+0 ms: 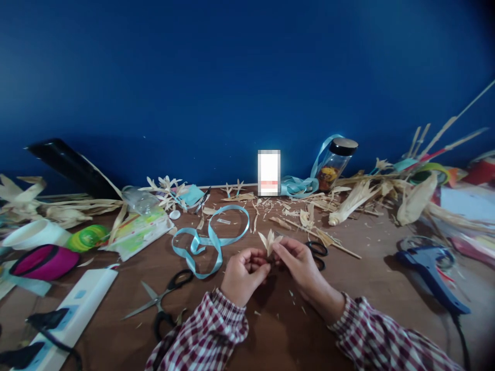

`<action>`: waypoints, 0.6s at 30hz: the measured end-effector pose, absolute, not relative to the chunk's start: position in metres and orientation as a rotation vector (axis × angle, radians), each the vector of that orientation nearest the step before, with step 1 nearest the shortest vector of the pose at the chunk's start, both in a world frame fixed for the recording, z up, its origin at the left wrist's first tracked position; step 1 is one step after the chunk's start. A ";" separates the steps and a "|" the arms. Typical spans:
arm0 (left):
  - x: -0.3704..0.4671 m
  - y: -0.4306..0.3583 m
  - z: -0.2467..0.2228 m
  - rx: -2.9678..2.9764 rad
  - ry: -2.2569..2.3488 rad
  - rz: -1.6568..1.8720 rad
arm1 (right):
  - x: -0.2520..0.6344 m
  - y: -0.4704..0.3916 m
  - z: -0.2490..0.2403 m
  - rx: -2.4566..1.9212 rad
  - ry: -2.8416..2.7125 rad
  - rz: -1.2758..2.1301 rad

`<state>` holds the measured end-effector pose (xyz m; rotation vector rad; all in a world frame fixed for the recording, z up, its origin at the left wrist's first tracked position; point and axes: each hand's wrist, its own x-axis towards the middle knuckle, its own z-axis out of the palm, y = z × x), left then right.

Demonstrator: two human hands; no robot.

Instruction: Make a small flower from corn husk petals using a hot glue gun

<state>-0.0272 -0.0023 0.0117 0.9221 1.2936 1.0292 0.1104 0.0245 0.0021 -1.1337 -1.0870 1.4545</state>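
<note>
Between my two hands, over the middle of the brown table, is a small flower of pale dried corn husk (269,242) with pointed petals standing up. My left hand (246,273) is closed at its base, with the fingers curled and the thumb pressed in. My right hand (299,263) pinches its right side between thumb and fingers. The flower's lower end is hidden by my fingers. Light blue ribbon (216,241) lies in loops beyond my left hand. Open scissors (158,301) rest left of my left wrist. Black scissor handles (319,249) show just behind my right hand.
A blue glue gun (433,275) lies at the right, its cord running toward me. At the left is a white power strip (83,301) with plugs. Corn husks (353,198), husk scraps and a tilted jar (334,162) lie along the blue wall.
</note>
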 end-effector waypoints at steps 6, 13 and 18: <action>-0.036 -0.003 0.016 1.291 1.537 1.366 | 0.109 0.021 0.003 -1.169 -1.283 1.432; -0.036 -0.005 0.014 1.639 1.651 1.347 | 0.107 0.016 0.001 -1.132 -1.452 1.342; -0.036 -0.002 0.010 1.603 1.639 1.339 | 0.107 0.016 0.002 -1.124 -1.504 1.324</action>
